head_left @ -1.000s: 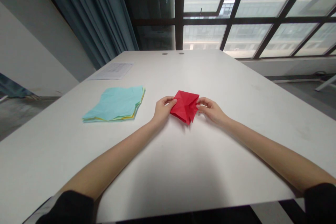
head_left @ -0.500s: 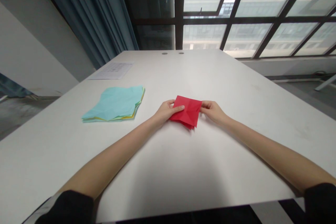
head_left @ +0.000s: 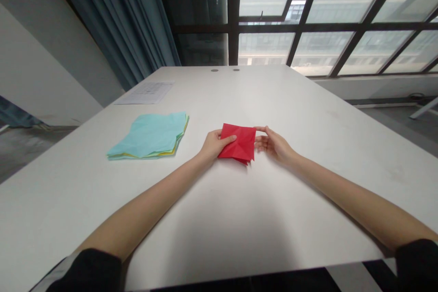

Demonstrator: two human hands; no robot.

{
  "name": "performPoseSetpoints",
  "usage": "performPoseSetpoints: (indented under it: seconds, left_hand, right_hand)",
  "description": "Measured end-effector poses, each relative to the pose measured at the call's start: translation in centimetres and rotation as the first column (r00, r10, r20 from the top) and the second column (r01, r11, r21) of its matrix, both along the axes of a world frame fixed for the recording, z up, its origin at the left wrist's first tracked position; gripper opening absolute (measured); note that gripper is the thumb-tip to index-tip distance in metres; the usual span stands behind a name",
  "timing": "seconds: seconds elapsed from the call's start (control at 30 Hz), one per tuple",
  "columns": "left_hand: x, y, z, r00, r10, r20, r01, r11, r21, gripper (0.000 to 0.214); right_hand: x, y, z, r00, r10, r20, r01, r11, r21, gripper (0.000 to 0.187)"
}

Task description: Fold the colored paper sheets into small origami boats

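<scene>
A folded red sheet (head_left: 242, 142), of paper or thin cloth, is held a little above the middle of the table. It has several layers, and their loose corners hang at its lower edge. My left hand (head_left: 215, 144) grips its left side, thumb flat on top and the other fingers mostly hidden beneath. At the right edge is my right hand (head_left: 273, 144), its fingers apart. The index fingertip reaches the upper right corner, apparently touching it, while the other fingers are curled loosely beside the edge.
On the white table (head_left: 219, 219), a stack of light blue sheets (head_left: 152, 134) with yellow and green edges lies to the left. Behind it is a printed paper (head_left: 145, 92). Two round grey discs (head_left: 225, 70) sit near the far edge. A blue curtain (head_left: 126, 23) hangs behind.
The red sheet has shifted slightly left and turned a little more level, with my left hand still on it. My right hand has loosened its pinch on the right edge and spread its fingers.
</scene>
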State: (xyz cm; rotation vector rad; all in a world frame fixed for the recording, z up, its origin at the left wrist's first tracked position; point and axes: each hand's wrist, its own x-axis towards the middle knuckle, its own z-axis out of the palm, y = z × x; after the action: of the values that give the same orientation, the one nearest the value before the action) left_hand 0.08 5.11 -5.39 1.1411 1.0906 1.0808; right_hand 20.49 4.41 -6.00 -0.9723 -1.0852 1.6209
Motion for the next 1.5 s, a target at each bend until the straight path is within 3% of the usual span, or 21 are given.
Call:
performPoseSetpoints:
  seconds: [0.13, 0.37, 0.53, 0.73, 0.9, 0.97, 1.1, 1.2, 1.37, 1.5]
  left_hand:
    - [0.1, 0.1, -0.2, 0.995, 0.088, -0.056, -0.080, 0.988, 0.135, 0.038]
    - [0.5, -0.5, -0.1, 0.973, 0.142, -0.179, -0.067, 0.928, 0.367, 0.033]
    - [0.8, -0.7, 0.1, 0.988, 0.129, -0.079, -0.099, 0.945, 0.310, 0.035]
    - [1.1, -0.3, 0.0, 0.982, 0.182, 0.044, -0.187, 0.962, 0.199, 0.028]
    - [0.6, 0.0, -0.7, 0.976, 0.164, -0.143, -0.132, 0.969, 0.207, 0.016]
    - [0.4, 0.0, -0.8, 0.948, 0.187, -0.258, -0.114, 0.954, 0.277, 0.012]
    - [0.0, -0.6, -0.6, 0.805, 0.371, -0.462, -0.073, 0.836, 0.544, 0.022]
    - [-0.1, -1.2, -0.3, 0.723, 0.408, -0.557, 0.110, 0.728, 0.677, 0.018]
    - [0.0, -2.0, -0.2, 0.645, 0.226, -0.731, 0.531, 0.555, 0.640, 0.020]
    - [0.0, -1.9, -0.6, 0.557, 0.168, -0.813, 0.716, 0.398, 0.573, 0.024]
  right_hand:
    - [-0.2, -0.1, -0.3, 0.989, 0.030, 0.148, -0.038, 0.998, 0.055, 0.051]
    - [-1.0, -0.9, -0.4, 0.961, -0.024, 0.277, -0.025, 0.985, 0.172, 0.065]
    - [-1.4, -1.3, -0.2, 0.971, 0.012, 0.240, -0.053, 0.985, 0.162, 0.059]
    - [-1.1, -0.8, -0.2, 0.991, -0.064, 0.115, 0.047, 0.988, 0.148, 0.051]
    - [-0.5, -0.3, 0.1, 0.978, -0.207, 0.028, 0.201, 0.970, 0.140, 0.057]
    - [-0.1, 0.0, 0.2, 0.972, -0.227, 0.064, 0.214, 0.962, 0.167, 0.060]
    - [0.6, 0.4, 0.1, 0.962, -0.181, 0.206, 0.134, 0.966, 0.222, 0.062]
    - [0.8, 0.6, -0.1, 0.953, -0.128, 0.276, 0.068, 0.974, 0.215, 0.061]
    - [0.9, 0.5, -0.3, 0.930, -0.099, 0.354, 0.010, 0.969, 0.246, 0.058]
    - [0.9, 0.7, -0.5, 0.934, -0.094, 0.345, -0.002, 0.963, 0.268, 0.056]
